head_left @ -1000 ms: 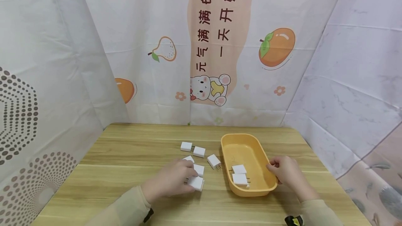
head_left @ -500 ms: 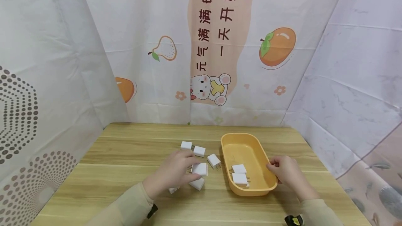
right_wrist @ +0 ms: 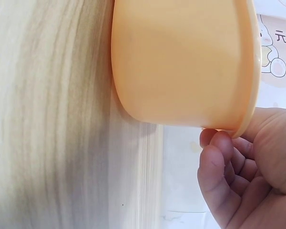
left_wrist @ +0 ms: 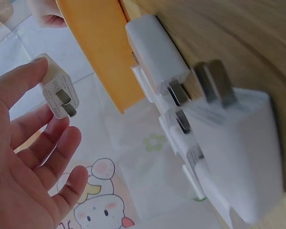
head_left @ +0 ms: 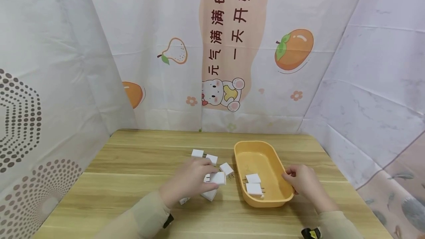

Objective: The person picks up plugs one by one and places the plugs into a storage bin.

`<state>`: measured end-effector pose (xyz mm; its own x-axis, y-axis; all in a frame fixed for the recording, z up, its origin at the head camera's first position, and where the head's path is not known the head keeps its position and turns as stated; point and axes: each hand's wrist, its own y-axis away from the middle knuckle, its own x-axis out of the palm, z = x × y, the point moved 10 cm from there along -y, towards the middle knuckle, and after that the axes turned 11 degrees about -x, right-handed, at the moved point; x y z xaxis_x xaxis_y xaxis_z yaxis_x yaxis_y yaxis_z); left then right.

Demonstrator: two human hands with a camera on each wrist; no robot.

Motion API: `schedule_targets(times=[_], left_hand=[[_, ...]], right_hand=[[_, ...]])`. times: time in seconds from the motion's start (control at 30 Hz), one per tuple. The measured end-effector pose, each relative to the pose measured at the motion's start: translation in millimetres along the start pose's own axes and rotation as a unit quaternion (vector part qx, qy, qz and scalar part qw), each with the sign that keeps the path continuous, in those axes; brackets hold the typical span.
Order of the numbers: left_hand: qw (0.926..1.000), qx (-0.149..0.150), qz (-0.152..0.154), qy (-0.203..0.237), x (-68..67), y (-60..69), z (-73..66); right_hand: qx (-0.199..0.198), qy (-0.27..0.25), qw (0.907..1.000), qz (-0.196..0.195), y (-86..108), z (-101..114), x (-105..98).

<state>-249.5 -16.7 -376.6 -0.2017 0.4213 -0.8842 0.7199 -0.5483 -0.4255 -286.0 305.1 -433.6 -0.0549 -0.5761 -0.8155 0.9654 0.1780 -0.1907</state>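
Between thumb and fingers, my left hand (head_left: 189, 182) pinches a white plug charger (head_left: 217, 178) above the table. Its two metal prongs face back toward the palm in the left wrist view, where the charger (left_wrist: 59, 90) shows small print on its end. My right hand (head_left: 302, 180) grips the right rim of an orange tray (head_left: 262, 146); the right wrist view shows curled fingers at the tray's rim (right_wrist: 250, 95). Inside the tray's near end lie several white chargers (head_left: 254, 189). Under and near my left hand sit more chargers (head_left: 210, 194), partly hidden by it.
Beyond my left hand, white chargers (head_left: 197, 153) lie on the wooden table (head_left: 132, 154), one (head_left: 226, 169) close to the tray's left wall. Patterned cloth (head_left: 166, 84) hangs behind the table and along both sides.
My left hand has lifted a charger off the group and carried it up and rightward, toward the tray. The right hand stays on the rim, and the tray has not moved.
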Motion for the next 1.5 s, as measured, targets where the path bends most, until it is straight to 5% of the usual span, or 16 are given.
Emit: schedule_targets(times=[0.23,0.6,0.87,1.5], left_hand=[[0.9988,-0.027,0.04,-0.008,13.5,-19.0,-6.9],[0.9966,-0.044,0.059,0.037,27.5,-57.9,-21.7],[0.9945,-0.058,0.087,-0.001,44.0,-79.5,-30.2],[0.9884,-0.053,0.12,-0.076,77.8,-106.4,-47.9]], right_hand=[[-0.007,0.006,0.9999,-0.005,-1.1,0,-1],[0.004,-0.009,1.0,-0.002,0.6,-3,1],[0.006,-0.005,1.0,-0.004,0.6,-3,0],[0.009,-0.01,0.9999,-0.002,0.9,-3,1]])
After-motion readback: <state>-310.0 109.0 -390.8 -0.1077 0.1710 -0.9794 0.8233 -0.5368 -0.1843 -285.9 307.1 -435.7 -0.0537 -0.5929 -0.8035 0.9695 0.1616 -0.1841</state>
